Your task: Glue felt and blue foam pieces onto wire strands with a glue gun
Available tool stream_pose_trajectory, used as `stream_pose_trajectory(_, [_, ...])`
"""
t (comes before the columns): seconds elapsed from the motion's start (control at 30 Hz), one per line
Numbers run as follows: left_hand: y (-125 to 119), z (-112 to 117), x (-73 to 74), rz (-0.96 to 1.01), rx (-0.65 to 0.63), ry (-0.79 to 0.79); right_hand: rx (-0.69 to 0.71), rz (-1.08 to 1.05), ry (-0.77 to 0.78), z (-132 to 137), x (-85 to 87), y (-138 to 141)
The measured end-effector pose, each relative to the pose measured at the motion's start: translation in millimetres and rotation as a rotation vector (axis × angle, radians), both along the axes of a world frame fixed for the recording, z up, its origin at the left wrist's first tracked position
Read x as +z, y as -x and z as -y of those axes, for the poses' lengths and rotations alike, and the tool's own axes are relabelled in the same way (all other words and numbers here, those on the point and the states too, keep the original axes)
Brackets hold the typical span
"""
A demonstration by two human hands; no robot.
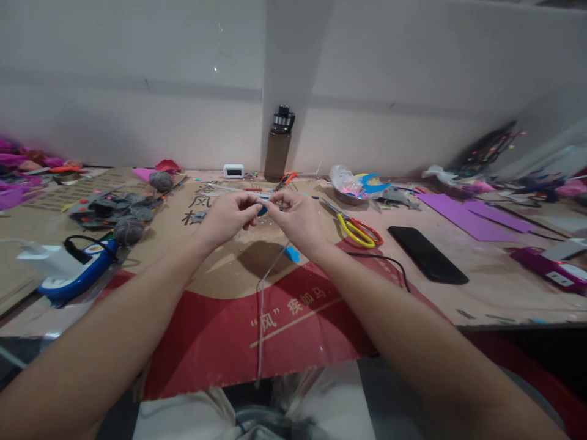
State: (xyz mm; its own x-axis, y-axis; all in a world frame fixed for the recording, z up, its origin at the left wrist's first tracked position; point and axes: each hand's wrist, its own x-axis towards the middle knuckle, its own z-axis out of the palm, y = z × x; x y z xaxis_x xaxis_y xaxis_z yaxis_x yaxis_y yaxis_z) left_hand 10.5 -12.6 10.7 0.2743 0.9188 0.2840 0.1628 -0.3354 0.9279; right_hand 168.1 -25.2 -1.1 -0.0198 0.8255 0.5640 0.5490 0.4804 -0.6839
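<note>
My left hand (pixel 232 217) and my right hand (pixel 295 217) meet above the cardboard, fingers pinched close together. Between their fingertips sits a small dark blue piece (pixel 262 211), mostly covered, so its kind is unclear. A thin grey strand of yarn (pixel 261 305) runs from under my right hand down across the red part of the cardboard towards the lap. Just below my right hand lies a bright blue cut-out scrap (pixel 291 253). Scissors (pixel 355 229) with yellow and red handles rest to the right of that hand.
A printed cardboard sheet (pixel 197 342) covers the table front. Right of it lie a black phone (pixel 426 253) and purple sheets (pixel 468 217). A bottle (pixel 277 146) and small white clock (pixel 233 171) stand at the back. Left are grey yarn balls (pixel 128 231) and a blue power strip (pixel 80 278).
</note>
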Motion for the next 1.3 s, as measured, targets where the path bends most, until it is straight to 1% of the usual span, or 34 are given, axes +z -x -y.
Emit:
stream_pose_trajectory(0.13, [1.9,-5.2,-3.5,0.053,-0.064,0.071,0.018,-0.046,0.000,1.1,0.3,-0.4])
stream_pose_trajectory(0.23, [2.0,-7.1,-5.2,0.074,-0.064,0.118,0.020,-0.051,0.008,1.5,0.6,-0.1])
stream_pose_trajectory(0.3, [1.6,-6.7,-5.2,0.067,-0.048,0.115,0.024,-0.045,0.020,2.0,0.9,0.5])
stream_pose_trajectory(0.43, [-0.3,-2.5,-3.3,0.018,-0.001,0.049,0.057,-0.041,0.032,2.3,0.0,2.7])
stream_pose_trajectory(0.6, [-4.1,3.9,-2.1,-0.019,0.075,-0.065,0.113,-0.095,0.049,-0.4,-4.4,5.2])
stream_pose_trajectory(0.7, [-3.4,4.4,-1.7,-0.043,0.103,-0.096,0.114,-0.114,0.045,-2.3,-5.6,4.1])
stream_pose_trajectory(0.77, [-0.8,3.0,-0.5,-0.068,0.065,-0.054,0.092,-0.108,0.040,-3.0,-5.5,2.3])
stream_pose_trajectory(0.87, [4.7,0.3,2.6,-0.093,-0.061,0.055,0.072,-0.072,0.041,-3.0,-5.2,-0.2])
stream_pose_trajectory(0.93, [8.1,-0.9,4.6,-0.107,-0.095,0.097,0.083,-0.031,0.046,-2.8,-5.7,-1.0])
stream_pose_trajectory(1.07, [12.1,-2.0,5.5,-0.171,-0.053,0.101,0.127,0.067,0.023,-3.0,-6.5,-1.9])
stream_pose_trajectory(1.17, [11.8,-1.1,5.4,-0.192,-0.045,0.091,0.181,0.114,-0.011,-2.4,-5.5,-3.2])
stream_pose_trajectory(1.23, [9.6,1.0,6.2,-0.176,-0.018,0.071,0.176,0.087,-0.024,-1.0,-4.9,-4.0])
stream_pose_trajectory(1.3, [6.2,4.0,7.6,-0.149,0.023,0.036,0.137,0.055,-0.028,0.8,-5.1,-4.3])
